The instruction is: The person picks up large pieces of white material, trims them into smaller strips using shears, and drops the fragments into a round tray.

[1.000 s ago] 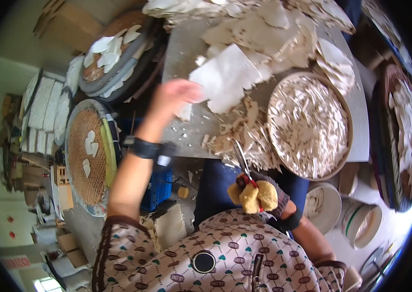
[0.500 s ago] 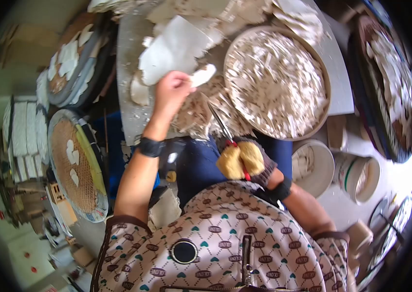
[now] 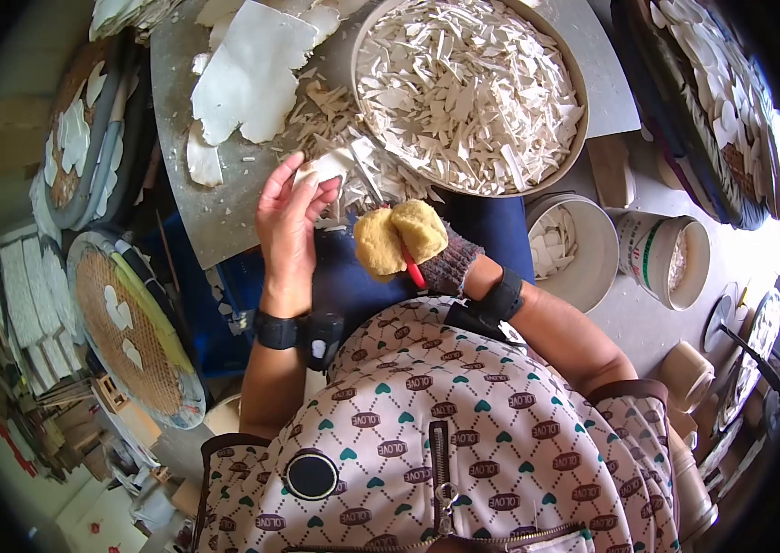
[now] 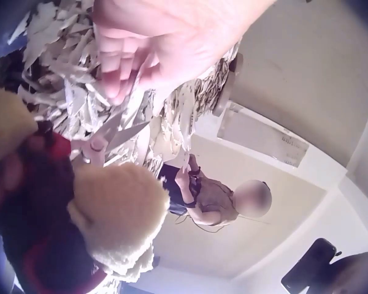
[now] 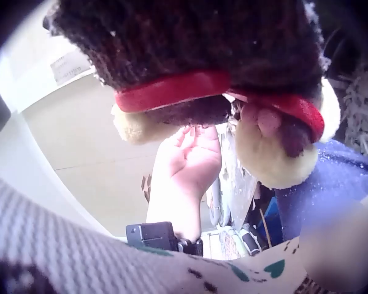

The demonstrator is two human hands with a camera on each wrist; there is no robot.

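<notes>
In the head view my left hand pinches a small off-white flat piece between thumb and fingers, over the table's near edge. My right hand, in a dark knitted glove, grips scissors with red handles padded by yellow foam. The left wrist view has the scissors' blades spread apart right at the piece, just below the left fingertips. Foam and glove hide most of the right fingers; its view from the right wrist shows fingertips through the red handle loop.
A round tray heaped with white chips sits on the metal table. Beside it lie a large white sheet and cut scraps. Buckets stand at right, a woven round tray at left. Another person sits beyond.
My left hand came away from the large sheet with the piece and moved in to the scissors' blades. The head view has shifted, with the right hand staying near the lap.
</notes>
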